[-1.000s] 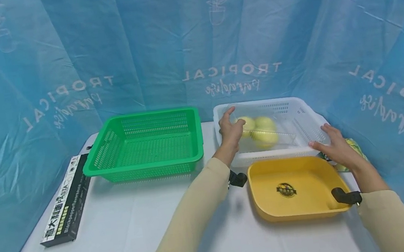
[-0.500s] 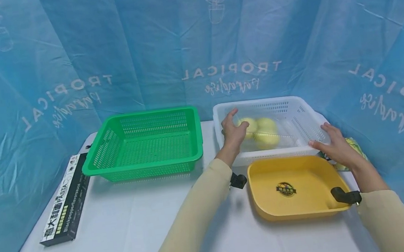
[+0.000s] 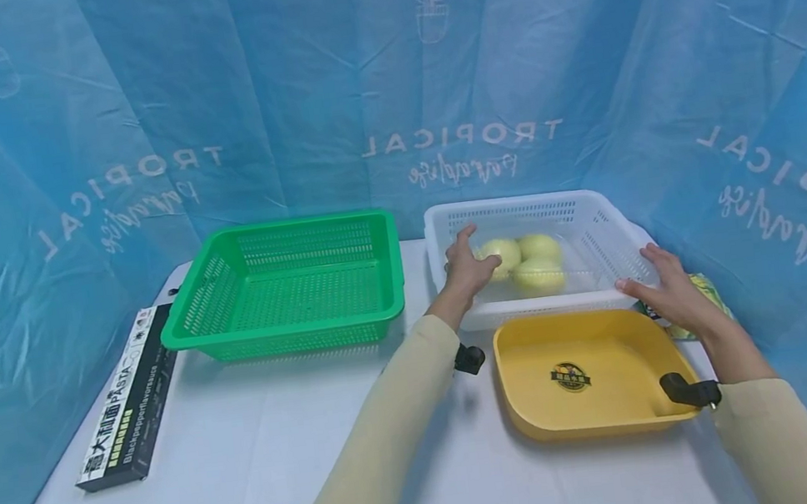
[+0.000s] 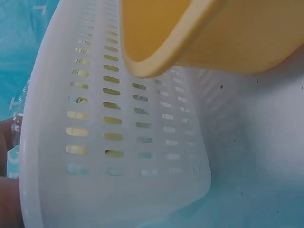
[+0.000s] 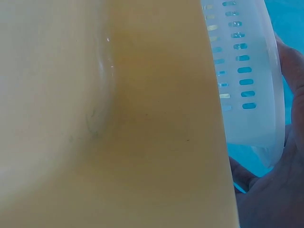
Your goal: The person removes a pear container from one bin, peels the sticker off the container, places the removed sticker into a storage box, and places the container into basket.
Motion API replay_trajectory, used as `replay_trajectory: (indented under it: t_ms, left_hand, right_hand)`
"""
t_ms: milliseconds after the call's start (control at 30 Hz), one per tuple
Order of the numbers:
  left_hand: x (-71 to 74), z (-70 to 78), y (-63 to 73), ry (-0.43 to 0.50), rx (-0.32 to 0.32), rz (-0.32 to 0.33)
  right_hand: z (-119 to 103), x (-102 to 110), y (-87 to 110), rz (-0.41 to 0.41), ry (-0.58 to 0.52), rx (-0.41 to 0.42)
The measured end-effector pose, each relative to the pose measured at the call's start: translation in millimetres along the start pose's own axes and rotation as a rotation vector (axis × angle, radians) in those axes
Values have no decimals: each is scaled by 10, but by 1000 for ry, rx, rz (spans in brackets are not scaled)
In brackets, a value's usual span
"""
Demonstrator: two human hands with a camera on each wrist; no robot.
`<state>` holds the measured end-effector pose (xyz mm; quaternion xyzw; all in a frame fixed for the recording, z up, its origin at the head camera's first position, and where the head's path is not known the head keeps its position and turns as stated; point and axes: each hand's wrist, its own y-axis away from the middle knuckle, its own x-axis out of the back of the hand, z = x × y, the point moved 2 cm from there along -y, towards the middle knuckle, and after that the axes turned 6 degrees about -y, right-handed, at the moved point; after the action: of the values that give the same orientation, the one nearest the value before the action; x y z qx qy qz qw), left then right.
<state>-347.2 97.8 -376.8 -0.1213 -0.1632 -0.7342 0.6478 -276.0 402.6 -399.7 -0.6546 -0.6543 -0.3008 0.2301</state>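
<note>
A clear plastic container (image 3: 579,279) with three round yellow-green fruits (image 3: 538,274) is inside the white basket (image 3: 561,306). My left hand (image 3: 468,271) reaches over the basket's left front part and grips the container's left end, thumb toward the fruits. In the left wrist view, fingertips (image 4: 8,137) meet a clear plastic edge just beyond the basket rim. My right hand (image 3: 673,293) holds the basket's right front corner, thumb on the front rim and fingers along the right side. The right wrist view shows this hand around the corner of the basket (image 5: 256,123).
A yellow tub (image 3: 600,379) stands right in front of the white basket. To the left is a green basket (image 3: 285,331), with a black-and-white pasta box (image 3: 127,404) beside it. A green-yellow packet (image 3: 707,294) is partly hidden behind the right hand. Blue curtains (image 3: 300,88) enclose the table.
The container has settled from a tilt to nearly level in the white basket. Its fruits have shifted slightly right. My right hand has stayed at the basket corner.
</note>
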Motion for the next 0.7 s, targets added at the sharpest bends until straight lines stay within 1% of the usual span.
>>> replay_trajectory:
  t_ms: [233, 367, 533, 700]
  left_hand:
    - [-39, -21, -21, -59, 37, -6]
    - [-49, -17, -10, -98, 55, -17]
    - [-64, -17, 4, -142, 62, -37]
    - [-81, -20, 13, -193, 63, -38]
  right_hand:
    - [7, -2, 2, 1, -2, 5]
    - [0, -5, 19, 2, -6, 0]
    - [-1, 6, 16, -1, 1, 5]
    - [5, 0, 16, 0, -2, -8]
